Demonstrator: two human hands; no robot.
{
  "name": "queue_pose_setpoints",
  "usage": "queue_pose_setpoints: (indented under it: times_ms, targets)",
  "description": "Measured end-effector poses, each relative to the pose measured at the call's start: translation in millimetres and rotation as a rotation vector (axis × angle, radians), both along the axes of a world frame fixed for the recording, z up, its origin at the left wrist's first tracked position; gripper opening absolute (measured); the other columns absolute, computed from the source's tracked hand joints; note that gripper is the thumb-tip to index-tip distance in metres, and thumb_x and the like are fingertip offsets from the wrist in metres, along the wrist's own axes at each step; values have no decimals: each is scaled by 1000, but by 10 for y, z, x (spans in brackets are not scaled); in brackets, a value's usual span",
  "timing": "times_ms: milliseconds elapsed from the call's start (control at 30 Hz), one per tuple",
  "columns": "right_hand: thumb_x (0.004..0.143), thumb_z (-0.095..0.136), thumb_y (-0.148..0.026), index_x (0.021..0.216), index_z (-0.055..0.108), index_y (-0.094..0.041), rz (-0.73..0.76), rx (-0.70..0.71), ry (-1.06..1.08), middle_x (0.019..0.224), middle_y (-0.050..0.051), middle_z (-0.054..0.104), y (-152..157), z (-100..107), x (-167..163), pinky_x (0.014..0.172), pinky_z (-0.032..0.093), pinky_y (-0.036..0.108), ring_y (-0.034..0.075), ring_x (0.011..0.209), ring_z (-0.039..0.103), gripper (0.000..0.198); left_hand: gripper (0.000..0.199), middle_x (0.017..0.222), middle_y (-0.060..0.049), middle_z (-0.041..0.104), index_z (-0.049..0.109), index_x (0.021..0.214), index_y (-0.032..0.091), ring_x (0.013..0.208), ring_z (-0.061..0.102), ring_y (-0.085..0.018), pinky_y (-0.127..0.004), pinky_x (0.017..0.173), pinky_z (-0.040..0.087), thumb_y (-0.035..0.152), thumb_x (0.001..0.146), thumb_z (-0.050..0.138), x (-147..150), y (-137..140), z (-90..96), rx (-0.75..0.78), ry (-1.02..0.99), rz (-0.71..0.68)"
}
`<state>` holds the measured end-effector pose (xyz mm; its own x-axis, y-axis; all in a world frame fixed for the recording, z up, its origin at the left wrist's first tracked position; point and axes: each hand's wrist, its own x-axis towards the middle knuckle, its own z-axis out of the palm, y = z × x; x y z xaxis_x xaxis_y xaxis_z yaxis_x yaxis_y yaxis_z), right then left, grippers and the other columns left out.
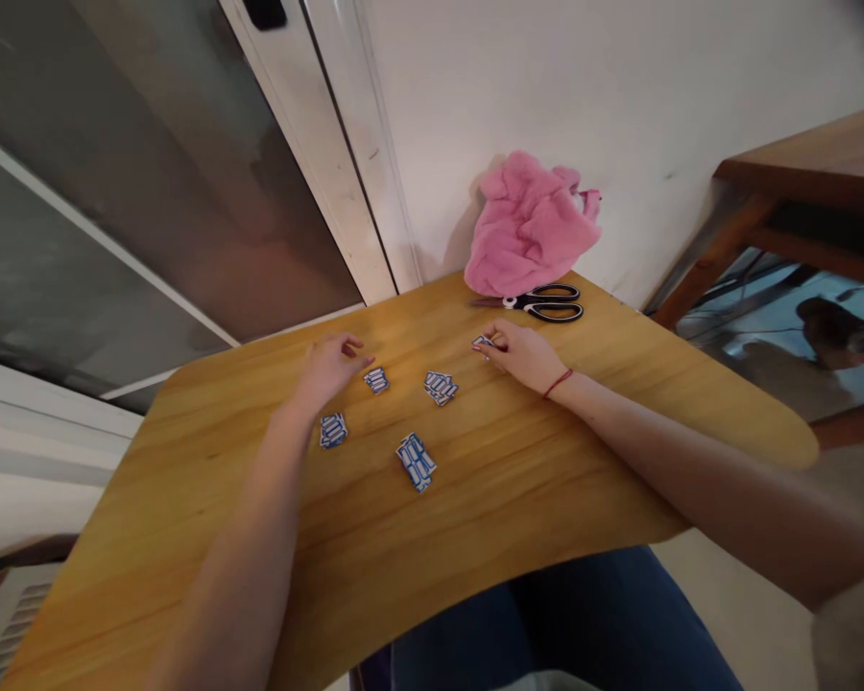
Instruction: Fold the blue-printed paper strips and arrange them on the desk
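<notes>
While the worktop [518, 499] carries everything, the pink cloth [529, 230] sits at its far edge by the wall, likely parked out of my way. Scissors [522, 301] lie just in front of it, probably same reason. My hands are apart: left hand [335, 360] loosely bent, thumb off the fingers, nothing seen in it; right hand [522, 353] pinching. Four blue-and-white piles, set apart probably so they don't mix: near pile [417, 463] biggest, then right pile [441, 388], left pile [333, 430], far pile [376, 380]. Smallest, the card [481, 341] in my right fingertips, probably edge-held because it's thin. Print too small to read; no brand legible.
</notes>
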<state>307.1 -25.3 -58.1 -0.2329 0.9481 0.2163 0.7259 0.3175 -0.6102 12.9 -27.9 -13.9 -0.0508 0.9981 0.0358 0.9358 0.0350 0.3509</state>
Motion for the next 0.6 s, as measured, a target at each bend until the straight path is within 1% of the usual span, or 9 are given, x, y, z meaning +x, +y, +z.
queue_pose_setpoints:
  times_ms: [67,133,233,300,333,400,467,533,600]
  targets:
    - [83,58,-37,80,55,-17,-22,-2,-119,66,1,62,21,-14,12,59,31,26,14,64,54,20,35,97,-10,66,62,100,14,84,60,-21,-31,74,44,35,73,64,-41,22,-71,-113,11,-21]
    - [81,59,-36,81,57,-17,-29,29,-196,74,2,64,36,-42,9,68,34,29,16,72,57,19,35,97,-11,65,62,96,13,86,60,-23,-30,73,45,35,69,68,-37,30,-149,-179,10,-25]
    - [77,63,-39,93,58,-17,-79,85,-228,90,6,65,54,-95,6,80,36,35,21,85,58,28,30,92,-10,64,61,85,15,89,59,-25,-31,74,44,33,63,72,12,33,-225,-206,26,-4]
    - [76,63,-42,100,56,-16,-130,139,-199,101,10,63,67,-119,14,83,36,39,24,91,57,36,27,89,-9,63,59,81,16,89,58,-25,-31,73,42,29,62,73,41,36,-244,-203,25,8]
    - [76,62,-42,102,56,-15,-153,175,-177,103,11,61,72,-123,19,83,36,39,25,93,56,37,27,86,-8,62,57,80,16,87,57,-24,-30,71,42,27,61,73,49,37,-249,-203,14,9]
    - [80,57,-39,100,55,-15,-176,243,-118,100,11,60,75,-120,29,82,36,39,25,92,55,31,28,82,-5,61,54,80,17,81,57,-21,-28,66,40,23,60,72,51,38,-260,-200,-19,14]
    - [84,52,-32,97,56,-15,-157,286,-42,89,9,59,57,-106,24,79,37,36,22,86,55,22,28,77,-2,59,51,79,18,75,55,-18,-25,61,38,20,60,71,42,37,-277,-194,-63,13]
    - [86,48,-26,95,56,-15,-90,301,45,82,6,57,17,-88,-11,76,38,33,18,78,53,17,28,72,1,56,49,77,19,70,53,-15,-23,58,37,18,60,71,37,32,-292,-184,-116,7]
    - [86,45,-24,93,56,-16,-6,297,147,81,5,56,-44,-63,-88,73,40,31,16,74,52,15,30,67,2,53,47,76,19,65,52,-14,-23,55,36,16,59,71,50,20,-283,-174,-173,1]
